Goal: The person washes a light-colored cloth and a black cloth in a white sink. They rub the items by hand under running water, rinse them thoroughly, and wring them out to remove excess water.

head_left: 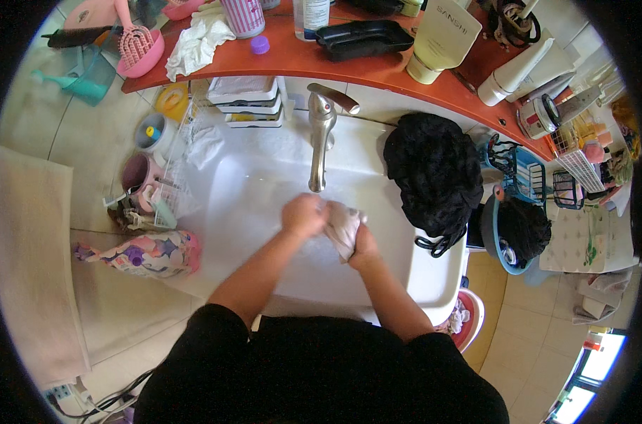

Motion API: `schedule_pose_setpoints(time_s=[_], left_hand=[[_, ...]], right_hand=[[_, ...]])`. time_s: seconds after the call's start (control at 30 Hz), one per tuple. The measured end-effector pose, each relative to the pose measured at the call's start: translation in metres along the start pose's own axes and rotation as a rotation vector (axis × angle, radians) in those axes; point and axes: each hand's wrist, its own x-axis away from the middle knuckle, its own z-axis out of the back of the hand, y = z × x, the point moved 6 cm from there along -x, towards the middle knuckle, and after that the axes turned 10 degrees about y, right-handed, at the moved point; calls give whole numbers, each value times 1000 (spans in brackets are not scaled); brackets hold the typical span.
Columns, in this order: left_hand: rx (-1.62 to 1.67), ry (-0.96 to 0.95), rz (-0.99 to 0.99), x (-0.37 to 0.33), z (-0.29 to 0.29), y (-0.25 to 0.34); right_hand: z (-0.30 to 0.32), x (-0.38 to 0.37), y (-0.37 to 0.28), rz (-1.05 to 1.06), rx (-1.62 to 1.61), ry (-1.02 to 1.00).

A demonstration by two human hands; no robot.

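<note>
Over the white sink (229,233), just below the tap (321,134), I have a wet pale greyish-white cloth (343,230) between my hands. My left hand (305,215), slightly blurred by motion, is closed in a fist at the cloth's left edge. From the right, my right hand (365,246) wraps its fingers round the cloth, bunching it up. What kind of cloth item it is does not show. A bundle of black fabric (434,169) lies on the sink's right ledge, with a cord hanging off its near end.
A red-orange shelf (278,67) above holds bottles, tubes, a black tray (367,39) and crumpled white tissue (201,44). Left of the sink are a wire rack (176,187) and a patterned detergent bag (151,253). A blue bucket (501,247) holding dark fabric stands right.
</note>
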Motion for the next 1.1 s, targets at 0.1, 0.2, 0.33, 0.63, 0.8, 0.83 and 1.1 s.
schedule_pose_setpoints(time_s=[0.1, 0.2, 0.33, 0.63, 0.8, 0.83, 1.1], left_hand=[[358, -219, 501, -9, 1, -117], [706, -350, 566, 0, 6, -158], [887, -462, 768, 8, 34, -146], [331, -258, 665, -3, 89, -137], [866, -71, 417, -24, 93, -130], [500, 79, 212, -27, 94, -135], [-235, 82, 103, 20, -12, -120]], right_hand=[[45, -14, -10, -155, -141, 148], [51, 13, -51, -89, 188, 272], [85, -27, -32, 412, 374, 327], [94, 50, -86, 373, 755, 299], [100, 72, -110, 518, 945, 365], [93, 71, -104, 523, 1159, 265], [22, 43, -81, 700, 1240, 260]])
